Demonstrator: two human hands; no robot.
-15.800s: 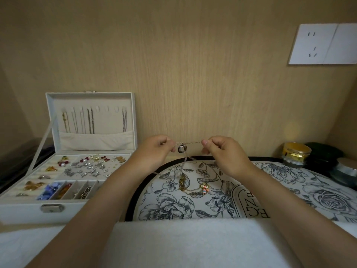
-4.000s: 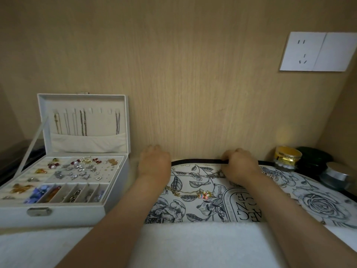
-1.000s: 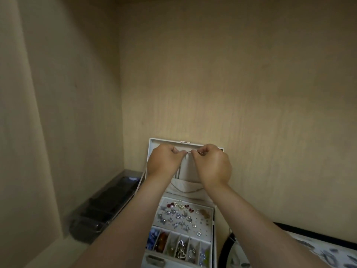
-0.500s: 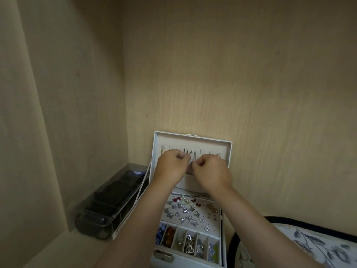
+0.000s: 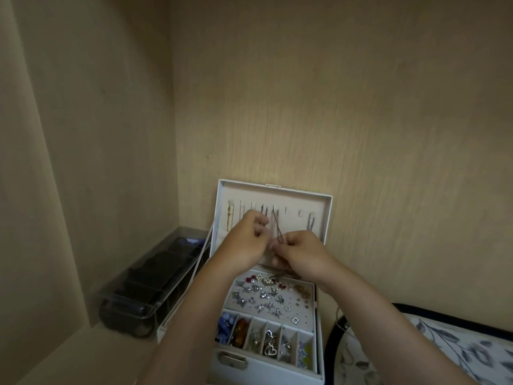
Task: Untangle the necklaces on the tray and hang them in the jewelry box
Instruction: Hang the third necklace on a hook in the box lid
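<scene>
Head camera, the only view: the jewelry box [image 5: 327, 218] stands open against the back wall, and both my hands are up in front of its raised lid. The necklace [image 5: 277, 226] hangs as a thin silvery chain from the row of hooks [image 5: 286, 210] along the lid's top. It runs down to my right hand [image 5: 302, 252], whose fingertips pinch its lower end. My left hand [image 5: 247, 243] is just beside the chain with its fingers curled. Whether it pinches anything I cannot tell.

As I judge it, the loop sits only lightly on its hook. A tug outward from my right hand could lift it off and drop it onto the earring panel [image 5: 272, 297] in the box's base, where it would snag on the studs. The other chains [image 5: 229, 220] hang close on either side of mine. If I let mine swing, it may twist round a neighbour and tangle again.

My hands cover the lower half of the lid, so I cannot see a pendant or where the chain ends. The hook is too small to show whether the chain is truly seated. The tray [image 5: 416, 311], right of the box, is cut off by the frame, so I cannot say what is left on it. Left of the box, a clear organiser [image 5: 155, 276] holds dark things I cannot make out.
</scene>
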